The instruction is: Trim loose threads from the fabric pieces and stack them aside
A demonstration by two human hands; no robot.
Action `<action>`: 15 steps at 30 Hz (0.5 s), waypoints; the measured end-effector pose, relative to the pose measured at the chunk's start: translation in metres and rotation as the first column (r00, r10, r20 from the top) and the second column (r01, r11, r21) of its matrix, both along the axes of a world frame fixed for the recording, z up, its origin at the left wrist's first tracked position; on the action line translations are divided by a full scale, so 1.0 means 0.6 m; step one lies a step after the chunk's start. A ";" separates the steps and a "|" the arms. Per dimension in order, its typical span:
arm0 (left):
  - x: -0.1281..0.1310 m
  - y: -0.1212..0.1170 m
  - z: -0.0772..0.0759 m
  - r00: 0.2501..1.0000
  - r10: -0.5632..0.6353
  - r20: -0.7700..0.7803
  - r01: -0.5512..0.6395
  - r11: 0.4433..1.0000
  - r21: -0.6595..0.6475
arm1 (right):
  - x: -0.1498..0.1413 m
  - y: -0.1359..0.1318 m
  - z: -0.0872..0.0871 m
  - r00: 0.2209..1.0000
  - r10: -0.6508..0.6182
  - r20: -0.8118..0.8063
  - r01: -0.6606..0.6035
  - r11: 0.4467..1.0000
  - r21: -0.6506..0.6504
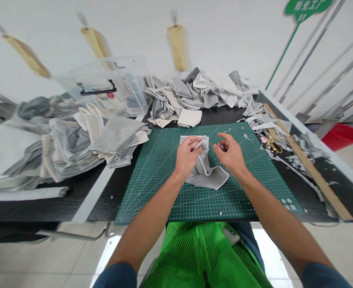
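Observation:
My left hand point(190, 155) pinches the upper edge of a grey piece of cloth point(204, 176) between thumb and fingers. The lower part of that cloth droops in folds onto a green cutting mat point(155, 172). Just to the right, apart from the cloth, is my right hand point(229, 151), its fingers curled and the index fingertip pointing toward the cloth. Something small and dark shows inside its grip, mostly covered by the fingers. Behind my left hand, a light folded edge of cloth lies flat on the mat.
Heaped grey and cream cloths point(71, 148) cover the left side, beside a clear plastic box point(125, 94). Another cloth pile point(191, 94) lies at the back. At right are a wooden ruler point(311, 172), gold-handled scissors point(274, 146) and scraps. Yellow gloves point(177, 48) hang on the wall.

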State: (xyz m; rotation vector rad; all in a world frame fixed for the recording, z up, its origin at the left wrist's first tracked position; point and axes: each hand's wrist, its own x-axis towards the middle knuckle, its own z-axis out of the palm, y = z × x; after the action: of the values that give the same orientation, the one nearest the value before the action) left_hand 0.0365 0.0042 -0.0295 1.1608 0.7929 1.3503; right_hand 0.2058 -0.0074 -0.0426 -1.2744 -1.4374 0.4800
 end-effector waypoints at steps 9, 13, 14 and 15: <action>-0.001 0.004 -0.013 0.999 -0.012 -0.041 0.017 0.992 0.126 | -0.020 -0.026 0.023 0.971 0.209 -0.114 -0.208 0.978 0.022; -0.003 0.005 -0.012 0.999 0.037 -0.040 -0.028 0.981 0.191 | -0.022 -0.029 0.020 0.963 0.239 -0.123 -0.232 0.970 0.066; -0.003 0.005 -0.011 0.997 0.063 -0.045 -0.052 0.975 0.214 | -0.023 -0.030 0.020 0.963 0.245 -0.116 -0.237 0.968 0.078; -0.004 0.005 -0.010 0.994 0.095 -0.054 -0.079 0.967 0.242 | -0.023 -0.032 0.020 0.963 0.248 -0.107 -0.238 0.967 0.093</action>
State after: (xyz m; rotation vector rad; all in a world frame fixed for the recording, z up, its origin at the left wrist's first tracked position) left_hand 0.0341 0.0069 -0.0356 1.3778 0.7494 1.5187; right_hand 0.1918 -0.0264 -0.0309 -0.9942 -1.5050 0.6454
